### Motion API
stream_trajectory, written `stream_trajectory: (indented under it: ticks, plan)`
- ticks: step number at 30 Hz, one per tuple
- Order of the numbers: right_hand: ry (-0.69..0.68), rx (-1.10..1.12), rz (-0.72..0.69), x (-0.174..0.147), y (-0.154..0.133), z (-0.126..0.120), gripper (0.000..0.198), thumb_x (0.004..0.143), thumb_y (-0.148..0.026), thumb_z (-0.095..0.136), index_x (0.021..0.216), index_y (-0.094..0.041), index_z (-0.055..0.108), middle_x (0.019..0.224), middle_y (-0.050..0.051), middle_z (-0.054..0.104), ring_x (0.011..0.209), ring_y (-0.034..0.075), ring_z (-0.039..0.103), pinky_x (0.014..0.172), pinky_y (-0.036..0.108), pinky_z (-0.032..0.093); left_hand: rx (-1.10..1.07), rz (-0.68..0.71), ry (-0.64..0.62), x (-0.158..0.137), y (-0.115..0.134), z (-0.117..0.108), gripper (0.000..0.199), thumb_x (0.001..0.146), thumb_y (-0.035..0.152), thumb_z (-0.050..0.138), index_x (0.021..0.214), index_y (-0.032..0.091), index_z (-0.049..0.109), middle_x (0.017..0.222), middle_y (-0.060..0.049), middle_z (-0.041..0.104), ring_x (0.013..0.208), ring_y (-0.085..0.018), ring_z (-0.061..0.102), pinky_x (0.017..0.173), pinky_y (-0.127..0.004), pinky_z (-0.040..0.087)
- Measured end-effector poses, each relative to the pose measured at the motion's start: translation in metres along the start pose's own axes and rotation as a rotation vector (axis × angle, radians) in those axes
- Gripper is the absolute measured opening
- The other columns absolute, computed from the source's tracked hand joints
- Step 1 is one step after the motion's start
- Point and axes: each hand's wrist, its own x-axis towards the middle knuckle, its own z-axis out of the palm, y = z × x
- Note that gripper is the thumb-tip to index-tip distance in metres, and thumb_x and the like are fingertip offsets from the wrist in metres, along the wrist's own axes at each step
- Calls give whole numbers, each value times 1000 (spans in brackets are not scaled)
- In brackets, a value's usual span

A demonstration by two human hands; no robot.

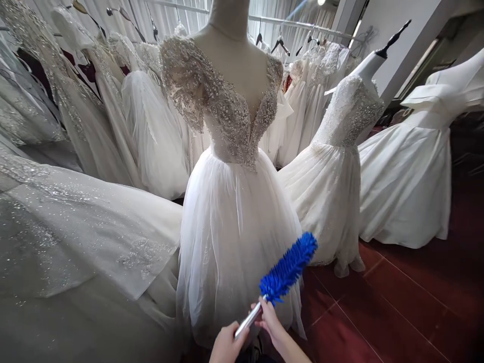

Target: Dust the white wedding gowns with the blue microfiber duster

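Both hands are gripping a blue duster (289, 267) low in the head view, directly in front of a beaded gown (234, 201) mounted on a dress form (230, 50). The left hand (226, 345) is closing around the lower end of the silver handle (247, 319); the right hand (270, 322) is pinching the handle just below the fluffy head, fingers curled. The duster head is angling up and to the right, lying against or just off the tulle skirt; contact cannot be confirmed. The tool is judged light, its head soft and yielding, its metal handle stiff and possibly slick, so the grip belongs on the handle, as held. The gown's tulle looks delicate and its beadwork liable to snag. More gowns are standing on forms at right (333, 166) and hanging behind, above a dark red floor (397, 312).
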Motion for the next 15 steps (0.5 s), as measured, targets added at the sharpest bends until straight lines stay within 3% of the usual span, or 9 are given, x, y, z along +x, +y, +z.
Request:
stream_trajectory:
  ticks: [4, 7, 11, 15]
  plan:
    - [-108, 16, -309, -4, -55, 68, 41, 66, -56, 66, 84, -22, 52, 78, 3, 72, 68, 19, 69, 55, 27, 52, -121, 154, 143, 16, 22, -69, 45, 83, 61, 36, 66, 21, 44, 57, 6, 39, 56, -10, 38, 56, -24, 28]
    - [-128, 8, -338, -6, -66, 117, 45, 63, -57, 68, 84, -21, 52, 74, 2, 71, 63, 18, 67, 53, 27, 53, -245, 143, 81, 24, 8, -105, 47, 82, 65, 33, 67, 22, 39, 57, 8, 31, 55, -9, 33, 55, -23, 28]
    - [-109, -27, -201, -16, -33, 153, 39, 63, -49, 72, 77, -22, 48, 63, 0, 67, 51, 16, 62, 45, 26, 49, -274, 8, -17, 19, -53, -113, 57, 75, 75, 32, 72, 20, 47, 55, 8, 32, 51, -9, 33, 50, -23, 29]
    - [-101, -43, -20, -35, 41, 140, 34, 62, -37, 74, 66, -22, 44, 53, 1, 63, 46, 17, 61, 43, 27, 49, -1, -104, -134, -2, -111, -111, 58, 74, 72, 43, 81, 18, 65, 66, -1, 60, 67, -18, 58, 65, -32, 47]
